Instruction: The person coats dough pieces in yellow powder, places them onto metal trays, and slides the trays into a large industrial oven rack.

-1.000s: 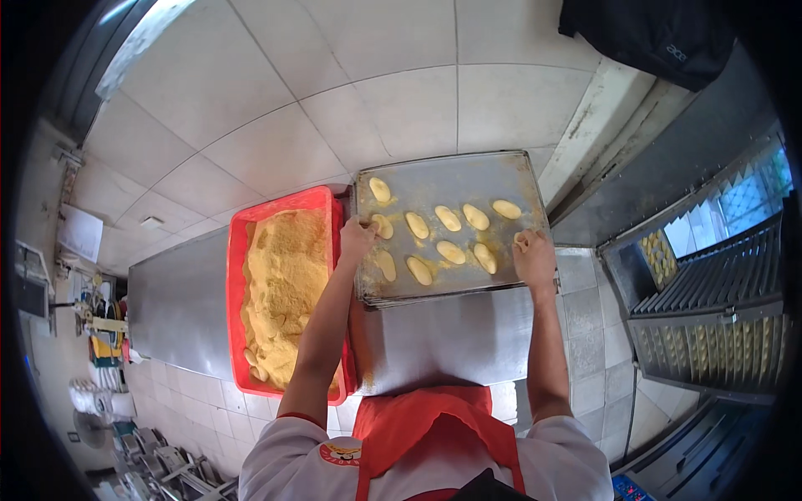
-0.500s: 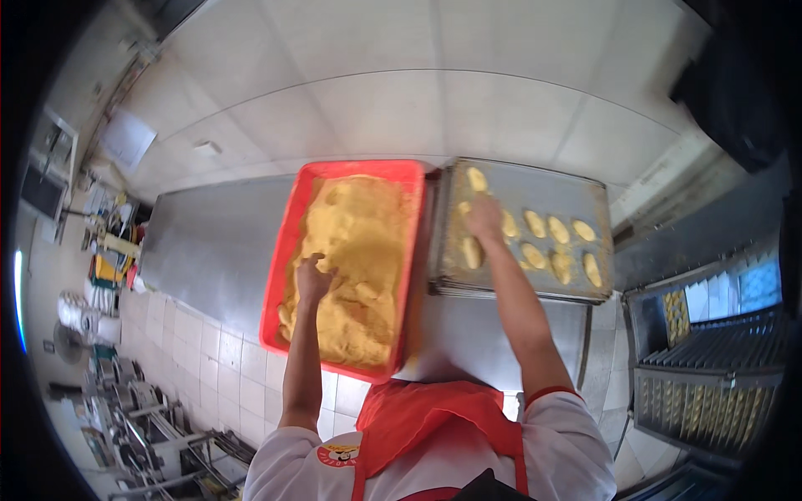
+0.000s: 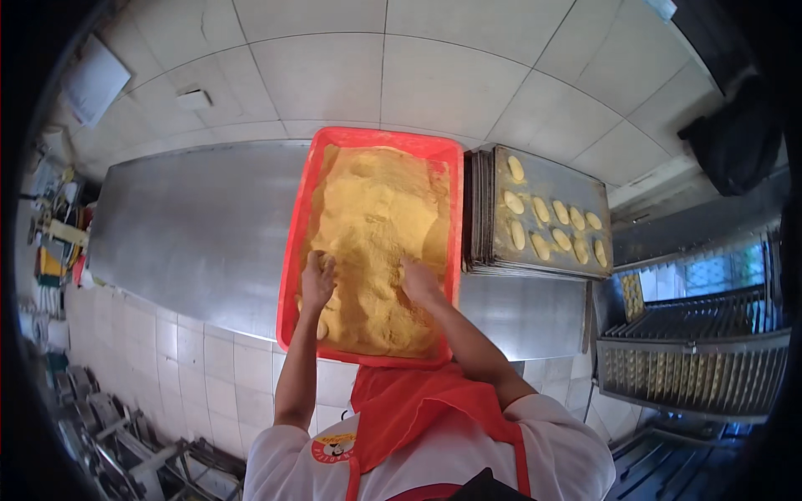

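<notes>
A red plastic tub (image 3: pixel 291 250) of yellow flour-like meal (image 3: pixel 376 192) stands in front of me on the steel table. Over its left side is my left hand (image 3: pixel 318 282), fingers loosely bent and apart, with nothing plainly held. My right hand (image 3: pixel 422 284) reaches into the meal at the tub's right half, its fingertips partly hidden. A small pale dough piece (image 3: pixel 322 331) shows near the tub's lower left, below my left hand. On the right, several oval dough pieces (image 3: pixel 561 240) coated in meal lie on the top metal baking tray (image 3: pixel 547 177) of a stack.
Bare steel tabletop (image 3: pixel 200 225) extends left of the tub, and a tiled wall (image 3: pixel 451 75) rises behind. At far right stands a rack (image 3: pixel 693 376) of trays holding dough pieces. Metal equipment (image 3: pixel 117 434) fills the lower left; a dark bag-like thing (image 3: pixel 735 138) hangs upper right.
My right hand has moved left from the baking tray into the tub. A dough piece now lies on the tray where it was. My left hand stays over the tub; the view has shifted.
</notes>
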Demonstrator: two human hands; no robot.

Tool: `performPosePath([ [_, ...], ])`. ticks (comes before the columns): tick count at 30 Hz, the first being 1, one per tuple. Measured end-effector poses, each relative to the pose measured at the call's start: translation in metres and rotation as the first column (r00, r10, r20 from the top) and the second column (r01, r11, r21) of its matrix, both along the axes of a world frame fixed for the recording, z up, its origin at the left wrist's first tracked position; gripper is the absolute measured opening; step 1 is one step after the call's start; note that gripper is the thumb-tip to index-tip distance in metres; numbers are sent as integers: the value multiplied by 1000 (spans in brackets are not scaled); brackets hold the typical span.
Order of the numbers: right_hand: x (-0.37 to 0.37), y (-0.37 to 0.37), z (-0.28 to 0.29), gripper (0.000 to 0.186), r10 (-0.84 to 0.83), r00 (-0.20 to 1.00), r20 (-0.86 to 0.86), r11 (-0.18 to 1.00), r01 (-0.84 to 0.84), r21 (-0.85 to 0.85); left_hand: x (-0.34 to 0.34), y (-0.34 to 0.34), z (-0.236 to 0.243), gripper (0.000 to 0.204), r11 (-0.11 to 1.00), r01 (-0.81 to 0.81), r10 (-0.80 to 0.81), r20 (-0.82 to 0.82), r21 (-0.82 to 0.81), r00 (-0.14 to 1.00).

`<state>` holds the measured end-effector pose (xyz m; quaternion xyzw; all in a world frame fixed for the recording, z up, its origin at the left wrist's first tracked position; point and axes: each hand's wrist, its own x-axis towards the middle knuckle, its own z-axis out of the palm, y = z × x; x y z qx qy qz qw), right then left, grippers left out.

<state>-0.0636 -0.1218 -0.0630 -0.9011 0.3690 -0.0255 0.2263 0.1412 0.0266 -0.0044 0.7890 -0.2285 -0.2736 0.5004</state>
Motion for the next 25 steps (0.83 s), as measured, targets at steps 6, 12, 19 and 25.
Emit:
performPosePath([
  [6,27,-11,28,33,-578,804,140,600,303,741,20,-7,-16,43,991,57,-102,396,125,913],
  [12,67,4,62,27,-523,833,182,346,13,938,29,-16,-21,38,941,334,-330,382,58,863],
  [19,88,17,79,26,108,935,338,836,-269,478,39,23,25,21,980,198,-194,-288,-15,938],
  [25,73,25,53,31,-465,830,307,270,-198,942,39,90,-47,28,473,-3,-443,241,881,864],
])
